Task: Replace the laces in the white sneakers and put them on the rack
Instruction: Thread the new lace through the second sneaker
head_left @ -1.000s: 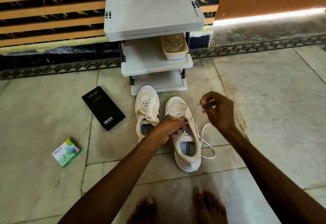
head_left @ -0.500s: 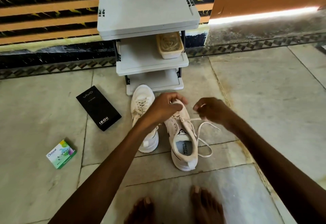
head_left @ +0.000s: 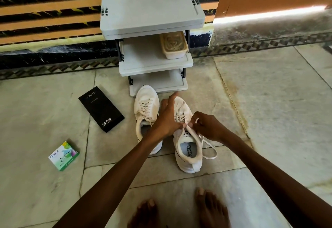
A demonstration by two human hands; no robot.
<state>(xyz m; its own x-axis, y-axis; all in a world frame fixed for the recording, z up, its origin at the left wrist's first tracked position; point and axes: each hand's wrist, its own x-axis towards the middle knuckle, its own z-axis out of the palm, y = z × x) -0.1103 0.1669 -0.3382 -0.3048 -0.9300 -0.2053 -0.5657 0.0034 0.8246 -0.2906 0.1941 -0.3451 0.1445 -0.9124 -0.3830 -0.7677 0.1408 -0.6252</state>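
Left hand (head_left: 167,120) & right hand (head_left: 206,127) meet at frame ctr over the tongue of the right-side sneaker (head_left: 188,156), each pinching the white lace (head_left: 210,146) betw thumb & fingertips, left index sticking out fwd. Loose lace loops onto the floor (head_left: 269,102) just right of that shoe. Other sneaker (head_left: 145,111), laced, sits just left, toe at the foot of the grey rack (head_left: 152,21) top ctr, w/ a beige tub (head_left: 173,45) on its middle shelf; black box (head_left: 101,109) & small green box (head_left: 63,156) lie at left, bare feet (head_left: 212,208) at btm edge.
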